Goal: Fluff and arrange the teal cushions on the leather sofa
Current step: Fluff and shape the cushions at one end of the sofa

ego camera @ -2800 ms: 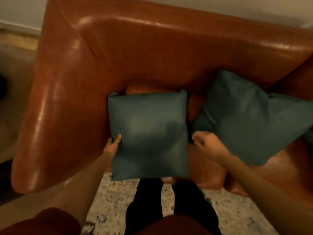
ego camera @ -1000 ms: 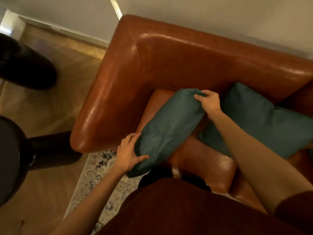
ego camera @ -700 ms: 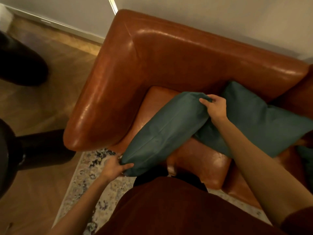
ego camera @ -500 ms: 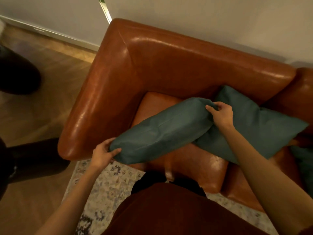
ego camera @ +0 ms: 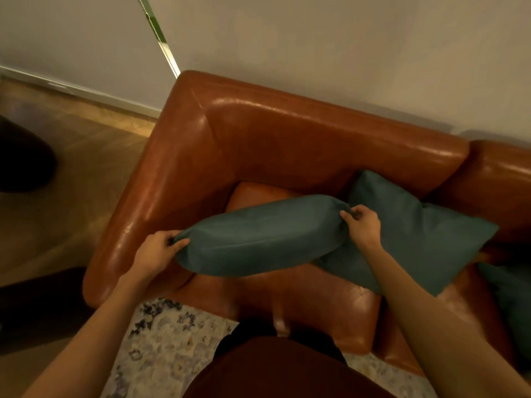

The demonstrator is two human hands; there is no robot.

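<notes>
Looking down over the corner of the leather sofa.

The held cushion, teal, is mid-frame above the seat pad. Its long axis runs from 8 o'clock up to 2 o'clock. I cannot tell whether its underside brushes the pad.

- Left hand: grips the 8 o'clock end, fingers curled round the corner.
- Right hand: pinches the 2 o'clock end, fingers bunched tight on gathered fabric.

The second cushion lies at 3 o'clock, leaning into the backrest. Its near-left part sits under the held cushion's right end. A third cushion shows partly at the frame edge, 4 o'clock, dim. Rug at 6 o'clock, wood floor at 9 o'clock.

Handling, judged:
- **Weight and fill:** Light and soft, with loose fill. The body bulges between the two grips like a bolster. Nothing fragile.
- **Surfaces:** The cover looks matte and woven, not slippery. The leather is glossy, so a cushion stood on edge may slide forward.
- **Where to hold:** Opposite corners or side seams are best. Pressing the ends inward should plump the middle.
- **Setting down:** Take the top corners and seat the bottom edge deep in the sofa corner at 11 o'clock, against arm and backrest.

Step in hand, likely fluffing this cushion. Placing is not yet done.
</notes>
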